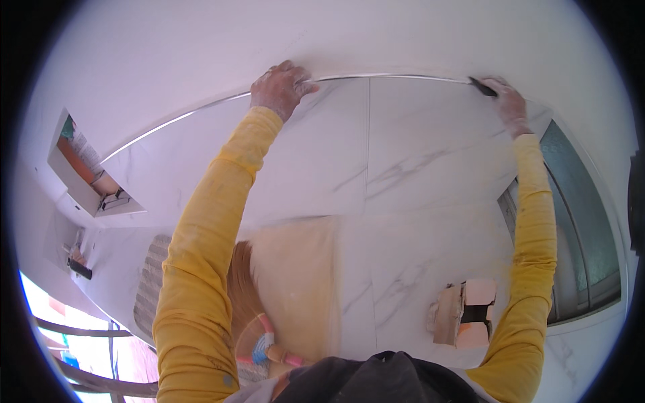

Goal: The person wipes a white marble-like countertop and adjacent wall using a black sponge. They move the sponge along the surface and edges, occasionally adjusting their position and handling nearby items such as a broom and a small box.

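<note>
Trim strip (178, 121): bright, glossy, metal-looking. Tiles (430, 134): smooth, marble-veined, light sheen. Upper wall (403, 33): matt, plaster-like. Dark tool (482, 87): matt, material unclear. Sleeves (208, 215): matt cloth, dusty, creased. Carton (447, 316): matt cardboard, torn rough edges. Broom (242, 269): coarse fibre bristles. Window pane (574, 174): glass-like.

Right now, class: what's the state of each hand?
Left hand: half-curled at the silver strip; grip unclear.
Right hand: closed on a dark, flat tool.
</note>
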Action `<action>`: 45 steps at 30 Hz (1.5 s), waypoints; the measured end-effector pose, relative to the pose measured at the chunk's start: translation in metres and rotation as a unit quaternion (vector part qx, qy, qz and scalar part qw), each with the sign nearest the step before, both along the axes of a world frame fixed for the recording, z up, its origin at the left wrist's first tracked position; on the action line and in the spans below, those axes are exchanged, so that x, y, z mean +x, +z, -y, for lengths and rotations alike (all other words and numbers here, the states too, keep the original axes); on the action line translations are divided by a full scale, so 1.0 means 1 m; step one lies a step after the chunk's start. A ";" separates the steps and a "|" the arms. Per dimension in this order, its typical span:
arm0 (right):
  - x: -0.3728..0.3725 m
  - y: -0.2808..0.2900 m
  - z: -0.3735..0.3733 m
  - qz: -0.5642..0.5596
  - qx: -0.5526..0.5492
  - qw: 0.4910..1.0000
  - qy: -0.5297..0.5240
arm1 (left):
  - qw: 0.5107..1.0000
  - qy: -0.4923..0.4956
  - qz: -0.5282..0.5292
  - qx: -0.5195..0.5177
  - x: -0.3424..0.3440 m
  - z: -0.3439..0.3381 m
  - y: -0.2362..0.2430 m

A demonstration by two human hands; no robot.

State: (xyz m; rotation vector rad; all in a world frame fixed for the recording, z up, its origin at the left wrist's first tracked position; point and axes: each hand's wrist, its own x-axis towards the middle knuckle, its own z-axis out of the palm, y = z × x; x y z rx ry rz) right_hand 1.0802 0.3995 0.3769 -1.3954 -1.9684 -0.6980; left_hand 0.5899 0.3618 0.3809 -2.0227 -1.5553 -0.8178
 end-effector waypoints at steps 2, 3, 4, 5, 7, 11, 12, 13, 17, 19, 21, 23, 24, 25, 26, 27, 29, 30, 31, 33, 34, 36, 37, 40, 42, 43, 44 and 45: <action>0.005 -0.004 0.006 0.023 0.009 1.000 -0.005 | 1.000 -0.010 0.012 -0.012 0.009 0.000 0.003; -0.020 -0.010 0.000 0.035 0.028 0.999 0.004 | 1.000 -0.019 0.014 -0.003 0.009 -0.001 0.003; -0.054 -0.012 -0.003 0.046 0.046 0.998 0.018 | 1.000 -0.023 0.015 0.006 0.004 -0.001 0.000; -0.113 -0.012 0.005 0.050 0.052 0.996 0.058 | 1.000 -0.021 0.016 0.015 -0.005 0.002 -0.002; -0.207 -0.014 0.007 0.133 0.152 0.977 0.065 | 0.999 -0.038 0.031 0.015 -0.004 -0.004 -0.003; -0.324 0.000 0.023 0.118 0.040 0.990 0.069 | 0.997 -0.047 0.045 -0.039 -0.026 -0.007 0.008; -0.333 -0.002 0.019 0.110 0.036 0.987 0.111 | 0.997 -0.043 0.041 -0.043 -0.037 -0.006 0.009; -0.324 -0.004 0.012 0.121 0.048 0.987 0.094 | 0.997 -0.039 0.037 -0.047 -0.050 -0.004 0.010; -0.189 -0.003 0.014 0.070 0.057 0.996 0.015 | 0.997 -0.060 -0.015 -0.043 -0.072 -0.005 -0.018; -0.148 0.002 0.032 0.054 0.089 0.994 -0.023 | 0.993 0.002 -0.084 0.079 -0.056 -0.004 -0.045; -0.153 0.009 0.049 0.003 0.120 0.993 0.005 | 0.984 0.033 -0.113 0.131 -0.028 -0.012 -0.066; -0.175 0.017 0.068 -0.043 0.140 0.989 0.031 | 0.990 -0.006 -0.067 0.124 0.025 -0.014 -0.074; -0.183 0.022 0.073 -0.049 0.152 0.986 0.043 | 0.991 -0.037 -0.030 0.125 0.058 -0.011 -0.072; -0.202 0.026 0.074 -0.060 0.166 0.982 0.066 | 0.992 -0.052 -0.038 0.109 0.081 -0.017 -0.070; -0.220 0.030 0.074 -0.070 0.179 0.977 0.090 | 0.993 -0.067 -0.044 0.091 0.099 -0.024 -0.070; -0.227 0.031 0.075 -0.061 0.174 0.979 0.090 | 0.992 -0.085 -0.058 0.075 0.116 -0.024 -0.067; -0.229 0.032 0.073 -0.043 0.164 0.982 0.083 | 0.988 -0.126 -0.084 0.041 0.142 -0.020 -0.062; -0.224 0.030 0.070 -0.024 0.155 0.985 0.076 | 0.984 -0.139 -0.092 0.061 0.137 -0.022 -0.065; -0.220 0.027 0.065 -0.006 0.145 0.987 0.073 | 0.980 -0.149 -0.101 0.080 0.120 -0.029 -0.067; -0.202 0.021 0.058 0.035 0.136 0.988 0.058 | 0.976 -0.147 -0.110 0.120 0.083 -0.035 -0.072; -0.191 0.017 0.056 0.058 0.136 0.988 0.047 | 0.975 -0.134 -0.111 0.140 0.063 -0.036 -0.075; -0.178 0.005 0.046 0.082 0.137 0.986 0.042 | 0.981 -0.093 -0.093 0.139 0.024 -0.023 -0.079; -0.181 -0.001 0.038 0.079 0.140 0.985 0.056 | 0.983 -0.059 -0.093 0.148 -0.002 -0.017 -0.081; -0.195 -0.006 0.022 0.099 0.116 0.986 0.071 | 0.985 0.029 -0.081 0.152 -0.052 -0.007 -0.084; -0.227 -0.005 0.014 0.114 0.097 0.986 0.071 | 0.983 0.056 -0.060 0.162 -0.053 -0.008 -0.083; -0.253 -0.008 0.008 0.118 0.089 0.987 0.070 | 0.983 0.056 -0.044 0.171 -0.049 -0.013 -0.087; -0.286 -0.010 0.003 0.107 0.096 0.986 0.084 | 0.981 0.060 -0.030 0.181 -0.049 -0.014 -0.088; -0.316 -0.009 0.002 0.099 0.103 0.985 0.095 | 0.979 0.060 -0.027 0.192 -0.047 -0.015 -0.086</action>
